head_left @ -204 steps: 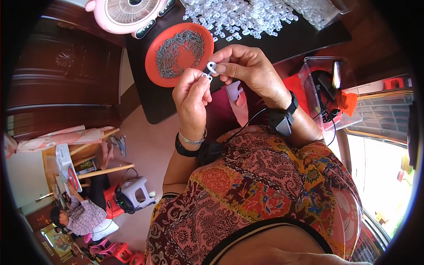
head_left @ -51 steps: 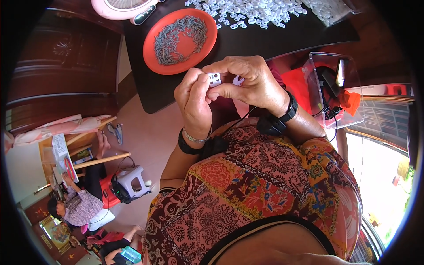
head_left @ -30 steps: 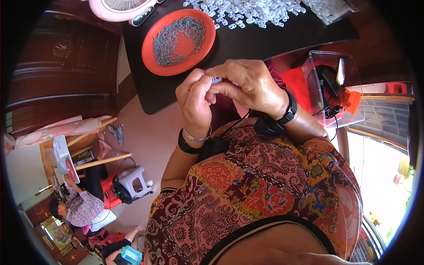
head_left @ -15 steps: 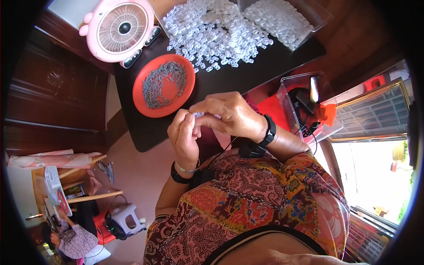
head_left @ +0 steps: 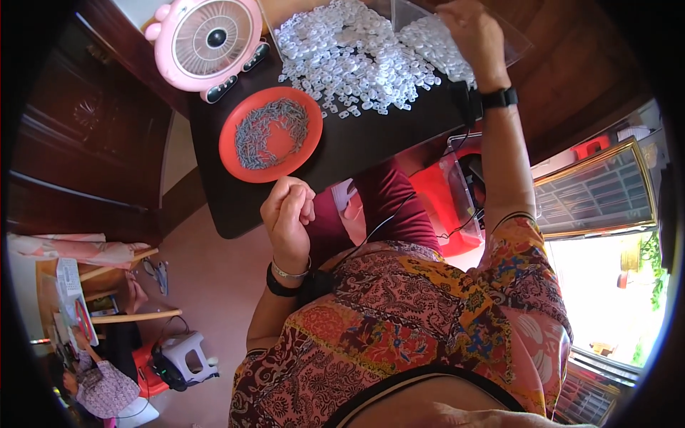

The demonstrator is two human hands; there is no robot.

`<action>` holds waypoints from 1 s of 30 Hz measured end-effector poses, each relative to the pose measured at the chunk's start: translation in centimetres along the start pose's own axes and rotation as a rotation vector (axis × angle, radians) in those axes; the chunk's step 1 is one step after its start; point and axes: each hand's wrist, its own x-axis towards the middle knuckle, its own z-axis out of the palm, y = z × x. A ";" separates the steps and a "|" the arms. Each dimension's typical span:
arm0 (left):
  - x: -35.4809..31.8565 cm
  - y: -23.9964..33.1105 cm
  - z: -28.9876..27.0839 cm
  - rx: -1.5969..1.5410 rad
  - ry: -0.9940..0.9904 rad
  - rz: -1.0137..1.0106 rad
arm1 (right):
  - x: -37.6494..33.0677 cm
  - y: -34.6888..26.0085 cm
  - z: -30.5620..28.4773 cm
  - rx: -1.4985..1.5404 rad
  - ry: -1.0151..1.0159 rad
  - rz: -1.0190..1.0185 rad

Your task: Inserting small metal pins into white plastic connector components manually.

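My left hand point(head_left: 289, 214) is closed in front of the table's near edge, just below a red plate. Its curled fingers hide whatever they may hold. The red plate point(head_left: 230, 153) carries a ring of small grey screws point(head_left: 250, 146). At the far right, my right hand point(head_left: 471, 36) is held over a clear plastic bin point(head_left: 517, 51), its fingers bent together. What is in that grip, if anything, cannot be made out. Small white plastic pieces point(head_left: 432, 48) with holes fill the bin, and a loose heap of white pieces point(head_left: 349, 57) spreads across the table beside it.
A pink fan point(head_left: 216, 39) stands left of the heap on the black table point(head_left: 221, 207). Below the table's right side is a clear box point(head_left: 471, 160) next to something red. A cable runs across my lap. At lower left, another person point(head_left: 107, 389) sits near a grey-white stool point(head_left: 189, 357).
My hands were together over my lap with a small white piece between them. The right has moved up and right to the bin; the left stays near the plate.
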 end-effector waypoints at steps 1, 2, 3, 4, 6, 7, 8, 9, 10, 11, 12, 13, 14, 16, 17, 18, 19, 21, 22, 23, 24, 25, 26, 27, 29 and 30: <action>-0.1 -0.1 -0.1 0.009 0.015 0.004 | -1.2 -0.9 1.6 0.094 -0.107 0.110; -0.2 -0.1 -0.2 0.005 0.019 -0.003 | -2.4 -1.5 2.8 0.195 -0.248 0.058; -0.1 -0.2 -0.2 0.004 -0.001 -0.011 | -3.6 -3.1 3.7 0.348 -0.412 0.120; -0.1 -0.2 -0.2 0.003 -0.017 -0.019 | -4.6 -4.6 4.8 0.475 -0.495 0.103; -0.1 -0.4 -0.3 -0.001 -0.013 -0.024 | -6.5 -7.4 6.3 0.568 -0.682 0.097; -0.1 -0.4 -0.3 -0.002 -0.015 -0.026 | -7.1 -8.4 6.6 0.501 -0.724 0.028; 0.0 -0.5 -0.4 -0.002 -0.012 -0.030 | -7.5 -9.2 6.8 0.432 -0.762 -0.038; 0.0 -0.6 -0.4 -0.001 -0.018 -0.035 | -7.9 -9.8 7.1 0.435 -0.767 -0.038; 0.1 -0.7 -0.5 0.001 -0.024 -0.040 | -8.4 -10.2 7.5 0.338 -0.775 -0.056; 0.1 -0.8 -0.6 0.000 -0.018 -0.039 | -8.7 -10.6 7.9 0.240 -0.777 -0.080; 0.0 -0.8 -0.6 -0.007 -0.014 -0.053 | -8.9 -10.9 8.1 0.213 -0.710 -0.106; 0.0 -0.9 -0.7 -0.014 -0.010 -0.066 | -8.9 -11.0 8.2 0.214 -0.712 -0.110; 0.0 -1.0 -0.8 -0.016 -0.001 -0.069 | -8.8 -11.3 8.3 0.165 -0.723 -0.118; 0.2 -1.2 -0.9 -0.050 -0.017 -0.095 | -8.8 -11.6 8.7 0.119 -0.739 -0.133; 0.3 -1.3 -0.9 -0.053 -0.011 -0.097 | -8.8 -11.6 9.0 0.070 -0.734 -0.143; 0.4 -1.4 -0.9 -0.045 -0.020 -0.118 | -8.8 -11.6 9.2 0.022 -0.728 -0.153; 0.5 -1.5 -1.0 -0.038 -0.028 -0.138 | -8.8 -11.6 9.3 0.023 -0.732 -0.158; 0.5 -1.7 -1.2 -0.051 -0.023 -0.141 | -8.8 -11.4 9.4 -0.018 -0.727 -0.204; 0.6 -1.7 -1.3 -0.062 -0.025 -0.144 | -8.7 -11.3 9.4 -0.016 -0.728 -0.209; 0.5 -1.7 -1.4 -0.064 -0.020 -0.144 | -8.5 -11.2 9.2 0.067 -0.729 -0.149; 0.5 -1.5 -1.5 -0.059 -0.011 -0.160 | -8.3 -11.3 9.0 0.150 -0.729 -0.088; 0.5 -1.5 -1.6 -0.055 -0.002 -0.175 | -8.2 -11.5 8.7 0.196 -0.718 -0.086; 0.5 -1.5 -1.6 -0.056 -0.001 -0.176 | -8.1 -11.6 8.7 0.195 -0.720 -0.087; 0.5 -1.6 -1.6 -0.059 -0.001 -0.174 | -8.1 -11.8 8.8 0.233 -0.699 -0.129; 0.6 -1.7 -1.6 -0.061 0.001 -0.172 | -8.2 -12.0 9.1 0.272 -0.678 -0.172; 0.6 -1.8 -1.5 -0.070 0.000 -0.166 | -8.2 -12.0 9.4 0.221 -0.693 -0.204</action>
